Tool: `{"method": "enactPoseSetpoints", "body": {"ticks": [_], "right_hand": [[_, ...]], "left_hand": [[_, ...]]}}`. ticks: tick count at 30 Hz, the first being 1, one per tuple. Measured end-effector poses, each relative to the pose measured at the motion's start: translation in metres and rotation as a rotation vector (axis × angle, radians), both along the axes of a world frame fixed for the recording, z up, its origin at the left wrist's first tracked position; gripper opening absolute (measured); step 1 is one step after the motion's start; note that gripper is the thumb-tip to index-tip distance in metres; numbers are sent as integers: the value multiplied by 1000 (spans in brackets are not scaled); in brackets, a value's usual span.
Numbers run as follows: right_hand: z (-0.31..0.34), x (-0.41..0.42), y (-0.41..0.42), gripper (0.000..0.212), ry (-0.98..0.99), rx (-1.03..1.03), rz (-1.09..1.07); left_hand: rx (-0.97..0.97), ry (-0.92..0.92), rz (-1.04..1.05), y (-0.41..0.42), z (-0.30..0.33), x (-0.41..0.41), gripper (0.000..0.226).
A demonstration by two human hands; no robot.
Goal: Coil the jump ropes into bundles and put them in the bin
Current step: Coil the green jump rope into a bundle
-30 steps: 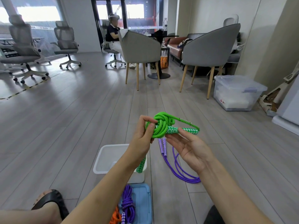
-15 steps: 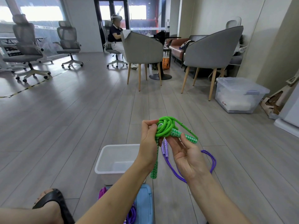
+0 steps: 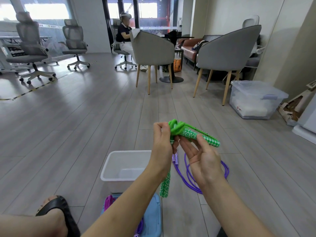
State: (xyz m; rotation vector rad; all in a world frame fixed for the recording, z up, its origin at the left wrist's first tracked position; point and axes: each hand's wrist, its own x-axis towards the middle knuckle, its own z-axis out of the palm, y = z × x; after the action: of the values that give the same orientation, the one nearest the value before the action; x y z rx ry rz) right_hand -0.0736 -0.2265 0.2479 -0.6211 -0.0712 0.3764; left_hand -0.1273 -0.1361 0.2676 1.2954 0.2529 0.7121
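Observation:
A green jump rope (image 3: 177, 127) is bunched into a small coil in front of me. My left hand (image 3: 161, 147) grips the coil from the left. One green-and-white handle (image 3: 209, 140) sticks out to the right, lying across the fingers of my right hand (image 3: 204, 161), whose thumb presses on it. The other handle (image 3: 165, 184) hangs down below my left wrist. Below my left hand stands the empty white bin (image 3: 109, 168) on the floor. A loose purple jump rope (image 3: 189, 183) lies on the floor under my right hand.
A blue tray (image 3: 153, 218) at my feet holds a magenta rope (image 3: 109, 201); my left arm partly covers it. A sandalled foot (image 3: 56, 207) is at lower left. Grey chairs (image 3: 153, 50), a clear lidded storage box (image 3: 254, 100) and a seated person (image 3: 124, 36) lie farther off.
The green coil has been drawn tighter and smaller. My right hand has closed its thumb onto the upper handle. The lower handle now hangs further down.

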Motion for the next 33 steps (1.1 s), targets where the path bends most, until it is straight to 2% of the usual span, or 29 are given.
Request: {"method": "enactPoseSetpoints", "body": {"ticks": [2,4,8,14,17,20,25,31,33], "right_hand": [[-1,-5,0,38,-1,-5,-25],[0,-8,1,38,14,11,-29],[9,-14,1,36,9,29,-40],[20,-19,1,26,42,69,-36],[16,-19,3,34,84,77,-39],[15,-19,3,39,106,78,-33],[14,-22,5,44,129,108,-28],[9,-23,7,46,127,116,-64],[9,-24,7,41,109,93,-104]], "left_hand": [[121,40,14,4,-3,2,18],[323,117,49,7,-9,2,17],[592,192,199,10,-15,-5,22],[910,124,398,17,-17,-5,33],[1031,111,404,27,-14,-7,33],[1102,64,405,31,-14,-10,27],[1209,93,493,34,-15,-9,24],[1210,129,486,33,-13,-6,27],[1213,147,492,33,-12,-5,28]]}}
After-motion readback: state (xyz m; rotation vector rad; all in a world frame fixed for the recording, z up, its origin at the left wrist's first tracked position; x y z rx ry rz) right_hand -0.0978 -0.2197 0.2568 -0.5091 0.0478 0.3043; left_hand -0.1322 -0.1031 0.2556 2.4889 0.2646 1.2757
